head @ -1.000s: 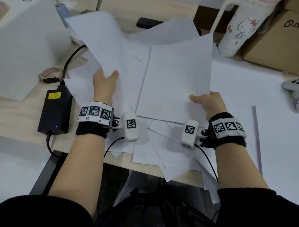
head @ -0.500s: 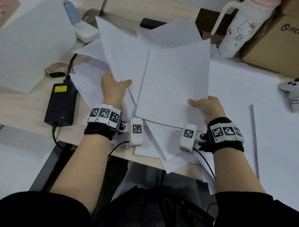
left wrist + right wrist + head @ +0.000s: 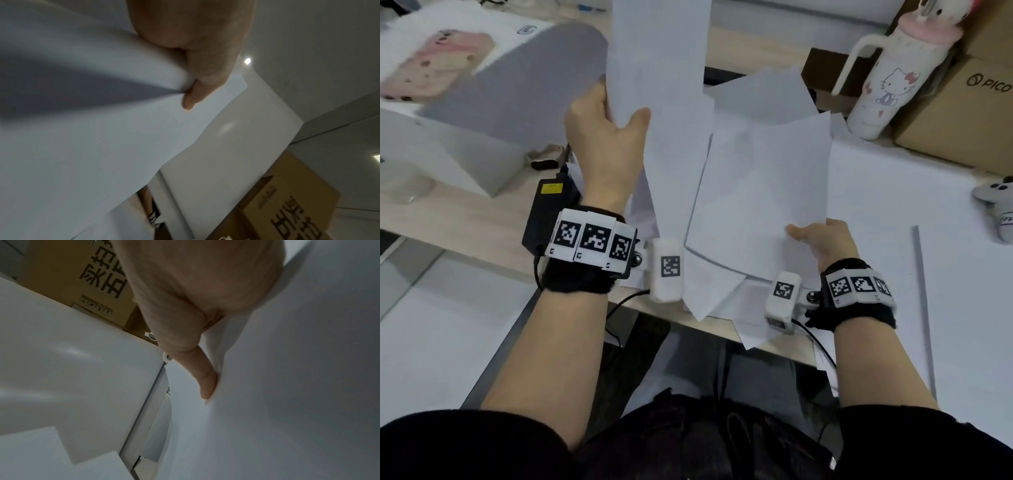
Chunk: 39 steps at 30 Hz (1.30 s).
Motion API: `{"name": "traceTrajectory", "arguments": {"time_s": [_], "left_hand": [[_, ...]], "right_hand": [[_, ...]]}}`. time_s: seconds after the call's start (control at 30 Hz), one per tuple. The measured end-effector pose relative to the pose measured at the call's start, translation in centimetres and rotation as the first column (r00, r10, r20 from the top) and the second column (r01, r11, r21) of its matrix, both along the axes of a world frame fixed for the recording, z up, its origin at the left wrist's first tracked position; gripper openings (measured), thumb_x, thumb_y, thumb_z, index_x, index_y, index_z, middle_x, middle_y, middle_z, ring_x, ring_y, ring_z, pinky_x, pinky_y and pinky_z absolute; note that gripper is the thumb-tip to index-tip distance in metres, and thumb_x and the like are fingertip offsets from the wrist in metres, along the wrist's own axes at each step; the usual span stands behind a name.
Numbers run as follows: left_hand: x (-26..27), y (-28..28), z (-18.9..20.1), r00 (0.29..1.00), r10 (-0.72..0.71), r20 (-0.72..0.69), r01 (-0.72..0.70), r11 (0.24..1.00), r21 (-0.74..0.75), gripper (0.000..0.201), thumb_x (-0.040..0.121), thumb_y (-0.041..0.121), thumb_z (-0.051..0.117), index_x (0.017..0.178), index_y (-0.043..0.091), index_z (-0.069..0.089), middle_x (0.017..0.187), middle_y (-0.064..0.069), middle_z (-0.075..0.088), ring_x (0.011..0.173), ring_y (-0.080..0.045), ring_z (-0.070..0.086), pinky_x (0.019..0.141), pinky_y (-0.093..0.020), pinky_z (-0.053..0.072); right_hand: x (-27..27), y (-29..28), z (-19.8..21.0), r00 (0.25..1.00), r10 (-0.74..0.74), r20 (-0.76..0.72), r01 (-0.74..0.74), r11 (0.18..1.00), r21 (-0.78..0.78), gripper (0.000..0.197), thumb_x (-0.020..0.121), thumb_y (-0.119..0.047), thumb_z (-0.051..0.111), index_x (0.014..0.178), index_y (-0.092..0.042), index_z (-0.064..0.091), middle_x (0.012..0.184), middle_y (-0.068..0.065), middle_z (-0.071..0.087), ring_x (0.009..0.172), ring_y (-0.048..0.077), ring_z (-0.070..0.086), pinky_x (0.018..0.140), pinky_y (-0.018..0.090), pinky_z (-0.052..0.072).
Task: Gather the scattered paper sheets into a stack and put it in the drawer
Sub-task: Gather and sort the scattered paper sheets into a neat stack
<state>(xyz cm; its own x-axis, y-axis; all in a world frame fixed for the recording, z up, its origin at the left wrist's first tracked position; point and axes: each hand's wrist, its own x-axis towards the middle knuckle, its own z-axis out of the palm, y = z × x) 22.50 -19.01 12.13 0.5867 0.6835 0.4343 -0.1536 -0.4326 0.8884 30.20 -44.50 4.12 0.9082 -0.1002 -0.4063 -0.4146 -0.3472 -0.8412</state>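
White paper sheets lie scattered and overlapping on the wooden desk (image 3: 465, 219). My left hand (image 3: 606, 120) pinches the lower corner of one raised sheet (image 3: 657, 58), which stands tall above the desk; the left wrist view shows its thumb (image 3: 197, 87) pressed on that sheet (image 3: 102, 146). My right hand (image 3: 822, 240) grips the near right edge of a second sheet (image 3: 760, 192), tilted up over the loose pile (image 3: 719, 294); its thumb (image 3: 203, 379) lies on the paper (image 3: 287, 386). No drawer is in view.
A black power brick (image 3: 544, 205) lies left of my left wrist. A white box (image 3: 448, 137) with a pink phone case (image 3: 438, 65) stands at the far left. A Hello Kitty tumbler (image 3: 887, 78), cardboard boxes (image 3: 962, 113) and a grey controller (image 3: 996, 209) are on the right.
My left hand has lifted its sheet higher and turned it upright. The right hand keeps its hold on the second sheet, nearly in place. The camera has tilted up.
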Motion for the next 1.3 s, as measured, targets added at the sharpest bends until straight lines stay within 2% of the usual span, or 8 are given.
{"name": "traceTrajectory", "arguments": {"time_s": [0.17, 0.37, 0.63, 0.8, 0.93, 1.1, 1.2, 1.3], "left_hand": [[-1.6, -1.1, 3.7, 0.985, -0.001, 0.173, 0.002, 1.000, -0.003, 0.027, 0.069, 0.011, 0.070, 0.072, 0.032, 0.052, 0.073, 0.017, 0.062, 0.068, -0.006, 0.061, 0.063, -0.024, 0.053], [-2.5, -2.9, 5.2, 0.953, -0.089, 0.288, 0.080, 0.996, 0.044, 0.021, 0.071, 0.007, 0.070, 0.086, 0.019, 0.061, 0.085, 0.001, 0.069, 0.083, -0.021, 0.070, 0.075, -0.041, 0.058], [-2.9, -4.9, 7.1, 0.935, -0.062, 0.350, 0.017, 0.991, 0.131, 0.024, 0.071, 0.019, 0.074, 0.074, 0.021, 0.050, 0.073, -0.001, 0.061, 0.068, -0.024, 0.062, 0.065, -0.037, 0.053], [-2.9, -6.1, 8.7, 0.888, -0.031, 0.460, -0.041, 0.988, 0.146, 0.039, 0.071, 0.019, 0.075, 0.069, 0.028, 0.037, 0.066, 0.010, 0.040, 0.062, -0.005, 0.037, 0.059, -0.022, 0.038], [-2.7, -7.1, 9.0, 0.859, -0.066, 0.507, -0.007, 0.990, 0.141, 0.041, 0.070, 0.016, 0.077, 0.071, 0.034, 0.040, 0.064, 0.021, 0.042, 0.059, 0.005, 0.045, 0.066, -0.009, 0.038], [-2.6, -7.6, 8.3, 0.874, -0.114, 0.472, 0.104, 0.993, 0.048, 0.030, 0.070, 0.011, 0.076, 0.071, 0.025, 0.050, 0.067, 0.014, 0.056, 0.061, -0.001, 0.054, 0.064, -0.021, 0.049], [-2.6, -7.8, 7.9, 0.881, -0.156, 0.446, 0.192, 0.981, -0.036, 0.026, 0.070, 0.005, 0.076, 0.074, 0.019, 0.055, 0.072, 0.003, 0.062, 0.067, -0.013, 0.061, 0.068, -0.035, 0.056], [-2.5, -7.9, 7.4, 0.896, -0.184, 0.403, 0.242, 0.965, -0.097, 0.020, 0.071, 0.003, 0.075, 0.080, 0.012, 0.059, 0.078, -0.004, 0.066, 0.074, -0.021, 0.066, 0.073, -0.041, 0.057]], "right_hand": [[-0.8, -0.8, -0.2, 1.000, 0.027, 0.006, -0.027, 0.998, -0.056, 0.042, 0.084, -0.008, 0.070, 0.120, 0.004, 0.055, 0.105, 0.009, 0.059, 0.091, 0.017, 0.050, 0.072, 0.022, 0.037], [-1.6, -2.2, 0.0, 0.994, 0.079, -0.071, -0.090, 0.982, -0.166, 0.069, 0.076, -0.016, 0.079, 0.131, 0.006, 0.044, 0.129, 0.017, 0.056, 0.110, 0.029, 0.056, 0.084, 0.030, 0.041], [-2.7, -3.8, 0.5, 0.986, 0.152, -0.069, -0.165, 0.949, -0.269, 0.050, 0.079, -0.009, 0.075, 0.121, 0.005, 0.051, 0.121, 0.017, 0.060, 0.108, 0.030, 0.057, 0.078, 0.027, 0.039], [-3.2, -4.6, 0.7, 0.980, 0.185, -0.067, -0.195, 0.958, -0.209, 0.042, 0.078, 0.001, 0.073, 0.113, -0.001, 0.051, 0.102, 0.011, 0.058, 0.088, 0.024, 0.054, 0.056, 0.025, 0.040], [-3.0, -4.6, 0.4, 0.996, 0.063, 0.058, -0.054, 0.988, -0.146, 0.073, 0.073, -0.012, 0.080, 0.135, -0.006, 0.043, 0.131, 0.013, 0.054, 0.117, 0.029, 0.054, 0.097, 0.038, 0.046], [-3.6, -3.6, 2.9, 0.934, 0.067, 0.351, -0.105, 0.991, 0.089, 0.060, 0.084, -0.048, 0.065, 0.133, -0.015, 0.051, 0.130, -0.002, 0.053, 0.125, 0.013, 0.047, 0.105, 0.032, 0.037], [-4.4, -2.6, 4.9, 0.902, 0.145, 0.406, -0.281, 0.912, 0.299, 0.017, 0.092, -0.031, 0.060, 0.105, -0.020, 0.062, 0.087, -0.019, 0.065, 0.091, -0.002, 0.061, 0.088, 0.021, 0.043], [-4.3, -2.3, 5.1, 0.890, 0.114, 0.442, -0.308, 0.865, 0.396, 0.018, 0.087, -0.015, 0.067, 0.103, -0.008, 0.066, 0.100, 0.004, 0.072, 0.095, 0.020, 0.068, 0.086, 0.034, 0.054]]}}
